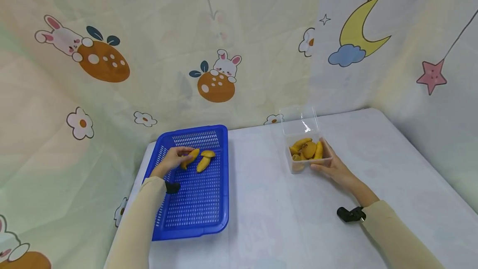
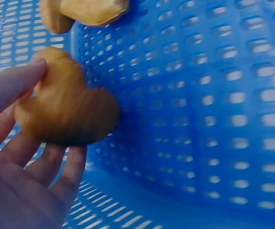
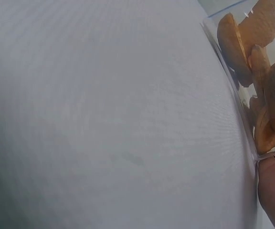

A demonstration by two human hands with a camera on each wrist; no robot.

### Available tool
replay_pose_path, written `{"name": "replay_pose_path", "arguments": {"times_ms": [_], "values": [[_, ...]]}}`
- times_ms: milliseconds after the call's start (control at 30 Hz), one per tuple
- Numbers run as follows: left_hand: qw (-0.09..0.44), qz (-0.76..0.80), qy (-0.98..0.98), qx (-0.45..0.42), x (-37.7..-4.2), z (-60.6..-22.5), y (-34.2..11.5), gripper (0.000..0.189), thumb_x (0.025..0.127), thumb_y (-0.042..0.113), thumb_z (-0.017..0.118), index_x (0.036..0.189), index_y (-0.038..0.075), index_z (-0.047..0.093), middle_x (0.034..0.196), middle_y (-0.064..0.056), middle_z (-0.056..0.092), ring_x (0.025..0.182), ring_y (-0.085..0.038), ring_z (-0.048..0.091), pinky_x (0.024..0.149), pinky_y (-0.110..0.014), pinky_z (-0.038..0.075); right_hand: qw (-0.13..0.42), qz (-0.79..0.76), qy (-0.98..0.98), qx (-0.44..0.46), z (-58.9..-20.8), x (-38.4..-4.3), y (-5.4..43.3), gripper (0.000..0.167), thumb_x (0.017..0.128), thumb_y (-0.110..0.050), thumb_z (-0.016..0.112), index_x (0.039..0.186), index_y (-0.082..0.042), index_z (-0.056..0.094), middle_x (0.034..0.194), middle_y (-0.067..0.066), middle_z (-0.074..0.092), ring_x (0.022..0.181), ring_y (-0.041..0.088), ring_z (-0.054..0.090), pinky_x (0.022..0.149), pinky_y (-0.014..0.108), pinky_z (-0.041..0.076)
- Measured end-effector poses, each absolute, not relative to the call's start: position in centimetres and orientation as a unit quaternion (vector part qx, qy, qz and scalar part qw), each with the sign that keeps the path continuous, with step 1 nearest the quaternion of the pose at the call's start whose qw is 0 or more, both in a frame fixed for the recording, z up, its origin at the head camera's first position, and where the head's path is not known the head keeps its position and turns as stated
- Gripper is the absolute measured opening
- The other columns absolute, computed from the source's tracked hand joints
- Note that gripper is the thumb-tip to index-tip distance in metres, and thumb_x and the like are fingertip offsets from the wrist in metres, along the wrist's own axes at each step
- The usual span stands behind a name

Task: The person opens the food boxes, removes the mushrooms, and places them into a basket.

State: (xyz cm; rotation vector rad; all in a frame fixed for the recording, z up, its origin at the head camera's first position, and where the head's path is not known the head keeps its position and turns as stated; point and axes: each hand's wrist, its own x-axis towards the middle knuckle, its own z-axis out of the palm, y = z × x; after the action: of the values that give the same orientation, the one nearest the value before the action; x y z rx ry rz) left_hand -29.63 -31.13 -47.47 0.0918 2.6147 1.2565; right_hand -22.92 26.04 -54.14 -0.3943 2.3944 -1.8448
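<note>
Over the far left part of a blue plastic basket [image 1: 220, 219], my left hand [image 1: 173, 160] pinches a yellow mushroom [image 1: 191, 157] between thumb and fingers. In the left wrist view that mushroom [image 2: 66, 105] shows its rounded cap, a little blurred. Beside it in the basket lies a second yellow mushroom [image 1: 203, 164], its stem toward me. My right hand [image 1: 334, 169] grips the right side of a clear plastic box [image 1: 297, 167], fingers behind and thumb at the front. Several yellow mushrooms [image 1: 309, 150] fill the box, and its clear lid [image 1: 298, 121] stands raised at the back.
A white-covered table [image 1: 257, 202] carries both basket and box, with a stretch of cloth between them. Printed fabric [image 1: 261, 53] hangs as a wall behind the table and along its sides. A black wrist device [image 1: 351, 214] sits at my right cuff.
</note>
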Motion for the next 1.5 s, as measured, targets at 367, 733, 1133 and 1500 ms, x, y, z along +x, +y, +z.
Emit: {"name": "replay_pose_path", "arguments": {"times_ms": [367, 733, 1133, 1500], "values": [[0.078, 0.435, 0.895, 0.064, -30.6, -42.6, -29.9, 0.051, 0.095, 0.023, 0.071, 0.138, 0.002, 0.056, 0.138, -0.020, 0.057, 0.127, -0.036, 0.054, 0.107, -0.050, 0.042, 0.054, -0.593, 0.794, -0.124, -54.3, -23.1, 26.2, 0.103, 0.095, -0.015, 0.071, 0.161, -0.024, -0.008, 0.166, 0.008, -0.010, 0.149, 0.034, -0.014, 0.114, 0.067, -0.005], [0.091, 0.463, 0.862, 0.185, -31.8, -38.1, -23.3, 0.054, 0.091, 0.030, 0.076, 0.138, 0.011, 0.058, 0.136, -0.013, 0.060, 0.122, -0.026, 0.059, 0.102, -0.042, 0.049, 0.054, -0.599, 0.789, -0.129, -54.2, -22.9, 26.3, 0.102, 0.095, -0.013, 0.070, 0.161, -0.022, -0.008, 0.166, 0.009, -0.010, 0.150, 0.033, -0.012, 0.115, 0.063, -0.004], [0.128, 0.490, 0.815, 0.282, -33.3, -37.0, -12.2, 0.045, 0.091, 0.013, 0.075, 0.134, 0.008, 0.062, 0.129, -0.006, 0.064, 0.119, -0.026, 0.061, 0.097, -0.034, 0.052, 0.059, -0.606, 0.784, -0.126, -54.3, -23.1, 26.3, 0.103, 0.095, -0.012, 0.070, 0.160, -0.024, -0.009, 0.166, 0.009, -0.011, 0.150, 0.033, -0.011, 0.116, 0.061, -0.001], [0.153, 0.491, 0.794, 0.324, -33.3, -39.6, -3.9, 0.047, 0.089, 0.013, 0.077, 0.133, 0.005, 0.061, 0.130, -0.007, 0.063, 0.116, -0.021, 0.060, 0.096, -0.025, 0.051, 0.056, -0.618, 0.775, -0.121, -54.4, -23.0, 26.1, 0.102, 0.094, -0.011, 0.071, 0.161, -0.020, -0.006, 0.166, 0.011, -0.009, 0.150, 0.034, -0.008, 0.116, 0.060, -0.001]]}}
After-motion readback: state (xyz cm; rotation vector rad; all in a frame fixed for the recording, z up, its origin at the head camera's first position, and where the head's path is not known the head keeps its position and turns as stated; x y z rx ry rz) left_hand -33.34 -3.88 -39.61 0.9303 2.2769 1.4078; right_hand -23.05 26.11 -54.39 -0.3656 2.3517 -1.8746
